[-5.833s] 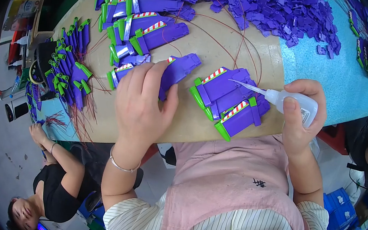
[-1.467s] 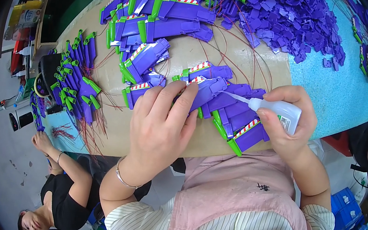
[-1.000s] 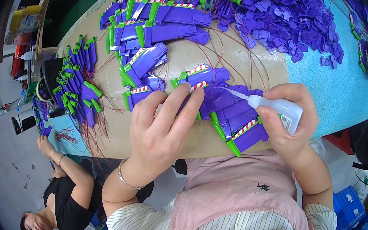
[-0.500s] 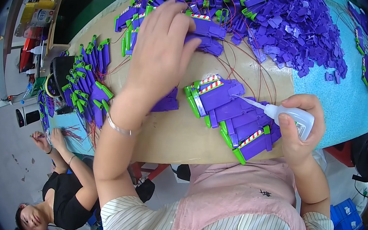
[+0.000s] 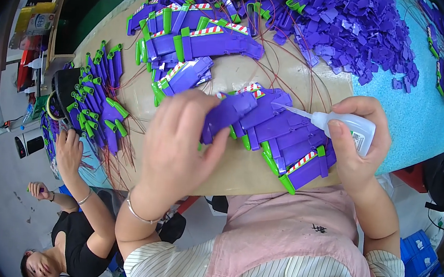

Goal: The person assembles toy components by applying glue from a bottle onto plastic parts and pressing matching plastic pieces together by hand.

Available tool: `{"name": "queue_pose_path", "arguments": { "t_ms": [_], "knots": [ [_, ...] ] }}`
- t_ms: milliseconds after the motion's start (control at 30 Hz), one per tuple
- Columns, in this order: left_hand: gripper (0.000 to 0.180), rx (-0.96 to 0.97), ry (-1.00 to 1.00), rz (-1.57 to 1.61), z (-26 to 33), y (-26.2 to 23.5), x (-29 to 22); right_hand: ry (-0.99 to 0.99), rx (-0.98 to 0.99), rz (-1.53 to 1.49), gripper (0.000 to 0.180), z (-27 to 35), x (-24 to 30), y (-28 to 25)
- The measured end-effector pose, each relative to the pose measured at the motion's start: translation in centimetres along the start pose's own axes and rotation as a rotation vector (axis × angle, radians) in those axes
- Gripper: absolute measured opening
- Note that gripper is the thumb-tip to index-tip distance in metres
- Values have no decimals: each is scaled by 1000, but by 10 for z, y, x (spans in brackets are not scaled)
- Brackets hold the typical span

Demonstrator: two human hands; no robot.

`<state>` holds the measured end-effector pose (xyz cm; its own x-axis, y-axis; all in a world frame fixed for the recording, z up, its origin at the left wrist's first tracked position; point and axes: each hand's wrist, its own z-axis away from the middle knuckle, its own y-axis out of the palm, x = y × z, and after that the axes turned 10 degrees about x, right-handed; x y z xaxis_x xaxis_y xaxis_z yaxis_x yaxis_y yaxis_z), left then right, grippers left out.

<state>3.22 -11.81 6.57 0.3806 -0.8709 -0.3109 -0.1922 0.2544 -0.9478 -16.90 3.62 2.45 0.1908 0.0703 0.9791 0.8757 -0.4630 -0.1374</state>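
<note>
Now grips a purple piece (image 5: 230, 115) between the thumb and curled fingers of the left hand (image 5: 178, 139), just beside the overlapping purple row (image 5: 283, 129) on the table (image 5: 235, 170); no longer reaches over the far stack (image 5: 211, 44), as half a second ago. Still holds the white bottle (image 5: 352, 122) in the closed right hand (image 5: 362, 163), with its nozzle at the row, touching or not hard to tell.

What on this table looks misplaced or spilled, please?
No spill shows by the white bottle in the right hand. Only a few small purple pieces lie loose at the edge of the big heap, on the blue surface, looking strayed.
</note>
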Motion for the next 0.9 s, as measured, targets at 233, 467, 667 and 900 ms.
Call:
{"name": "queue_pose_path", "arguments": {
  "t_ms": [233, 467, 667, 900],
  "knots": [
    [46, 8, -10, -54, 9, 7, -5, -42, 124, -51, 25, 0, 7, 11],
    [46, 5, -4, -46, 10, 9, -7, -141, 130, 78, 25, -2, 7, 20],
    [42, -10, 0, -107, 11, 9, -9, -48, 109, 60, 25, 1, 8, 13],
    [42, -30, 90, -321, 10, 6, -13, -161, 81, 59, 26, -6, 8, 16]
  ]
}}
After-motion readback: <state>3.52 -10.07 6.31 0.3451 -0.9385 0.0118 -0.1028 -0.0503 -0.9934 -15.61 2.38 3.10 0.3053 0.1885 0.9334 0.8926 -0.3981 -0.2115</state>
